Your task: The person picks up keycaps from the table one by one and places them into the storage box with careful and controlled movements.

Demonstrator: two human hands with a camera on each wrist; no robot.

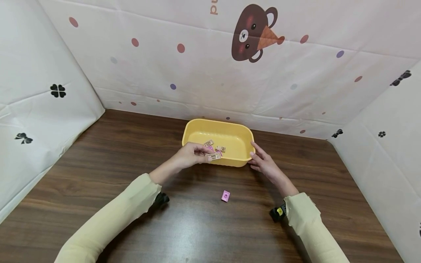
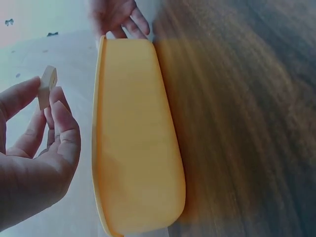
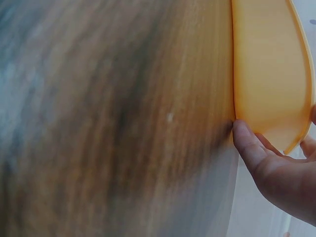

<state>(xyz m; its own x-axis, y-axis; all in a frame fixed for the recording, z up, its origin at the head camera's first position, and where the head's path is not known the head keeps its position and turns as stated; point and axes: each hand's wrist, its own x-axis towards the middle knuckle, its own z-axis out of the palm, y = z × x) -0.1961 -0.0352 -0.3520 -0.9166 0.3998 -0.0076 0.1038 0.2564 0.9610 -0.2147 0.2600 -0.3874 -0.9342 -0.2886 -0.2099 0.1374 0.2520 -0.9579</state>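
A small flat wooden block [image 1: 213,156] with dark print is pinched between the thumb and fingertips of my left hand [image 1: 192,155], over the near rim of a yellow plastic bin [image 1: 215,126]. In the left wrist view, the block [image 2: 48,86] appears edge-on beside the bin's side wall [image 2: 136,128]. My right hand [image 1: 268,166] holds the right end of the bin, some fingertips at the rim and others low on the outer wall [image 3: 271,69]. Inside the bin lie several small wooden and pink pieces [image 1: 223,149], partly hidden by the left hand.
One small pink piece [image 1: 225,196] lies on the brown wooden table [image 1: 197,233], nearer than the bin. A white printed cloth [image 1: 210,73] with a bear picture stands behind the bin, with white cloth walls at both sides. Black straps circle both wrists.
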